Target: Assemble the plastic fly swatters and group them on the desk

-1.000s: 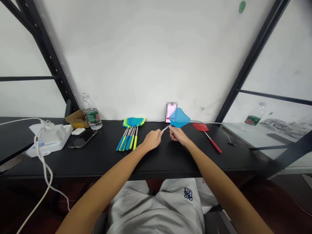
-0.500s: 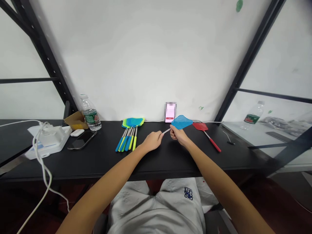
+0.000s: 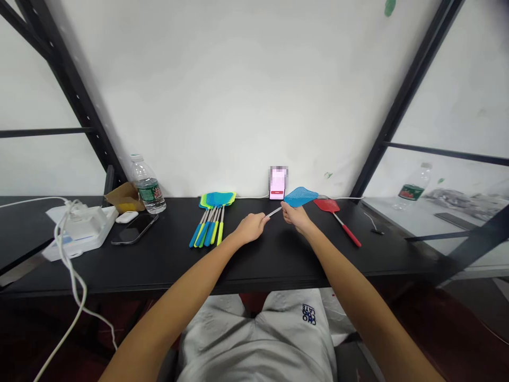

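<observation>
A blue fly swatter (image 3: pixel 301 196) is held over the black table (image 3: pixel 159 265) between both hands. My left hand (image 3: pixel 249 228) is closed around its handle end. My right hand (image 3: pixel 295 216) pinches the metal rod just below the blue mesh head, which lies nearly flat and points to the right. A bundle of several blue and green fly swatters (image 3: pixel 210 216) lies to the left of my left hand. A red fly swatter (image 3: pixel 337 217) lies just right of my right hand.
A pink phone (image 3: pixel 278 183) stands against the wall behind the hands. At the left are a water bottle (image 3: pixel 145 184), a dark phone (image 3: pixel 134 228), a white earbud case (image 3: pixel 126 216), a white box with cables (image 3: pixel 79 227) and a cardboard piece (image 3: pixel 124 195). A second bottle (image 3: pixel 412 189) stands beyond the right frame.
The blue swatter's head has tipped from upright in front of the pink phone to nearly flat and moved right. My right hand has shifted slightly right along the rod; the rod looks longer.
</observation>
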The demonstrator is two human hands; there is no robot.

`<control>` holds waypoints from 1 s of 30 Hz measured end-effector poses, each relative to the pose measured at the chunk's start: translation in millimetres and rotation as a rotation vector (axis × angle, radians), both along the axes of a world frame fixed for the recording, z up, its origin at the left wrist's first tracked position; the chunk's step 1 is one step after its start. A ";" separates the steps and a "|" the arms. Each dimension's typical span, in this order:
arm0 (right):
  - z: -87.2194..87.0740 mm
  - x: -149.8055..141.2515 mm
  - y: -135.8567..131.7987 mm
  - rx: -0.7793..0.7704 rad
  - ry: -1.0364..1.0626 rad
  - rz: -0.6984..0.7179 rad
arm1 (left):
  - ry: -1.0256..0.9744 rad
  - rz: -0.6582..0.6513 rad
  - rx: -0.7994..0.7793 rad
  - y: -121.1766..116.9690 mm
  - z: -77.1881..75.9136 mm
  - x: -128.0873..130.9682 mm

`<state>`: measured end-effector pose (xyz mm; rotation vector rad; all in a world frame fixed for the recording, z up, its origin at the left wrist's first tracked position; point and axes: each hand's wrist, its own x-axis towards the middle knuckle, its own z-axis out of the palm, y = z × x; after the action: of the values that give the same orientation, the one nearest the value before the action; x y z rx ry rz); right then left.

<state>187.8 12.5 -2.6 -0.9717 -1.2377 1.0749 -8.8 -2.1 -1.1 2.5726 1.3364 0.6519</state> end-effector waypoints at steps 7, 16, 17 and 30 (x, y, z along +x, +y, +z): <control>3.8 4.6 1.2 0.015 0.030 -0.022 | -0.006 0.000 0.017 6.2 -2.0 -0.6; 6.4 40.9 11.5 0.074 0.108 -0.194 | 0.107 0.073 0.037 9.0 3.0 -16.0; 7.6 45.5 12.0 0.071 0.112 -0.211 | 0.116 0.077 0.042 9.1 3.3 -17.0; 11.3 54.8 12.6 -0.072 0.205 -0.394 | 0.108 0.104 0.039 6.0 1.9 -16.4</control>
<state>242.5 25.1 8.8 -1.0777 -0.8021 0.8846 -25.2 3.8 0.9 2.6177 1.5140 0.5674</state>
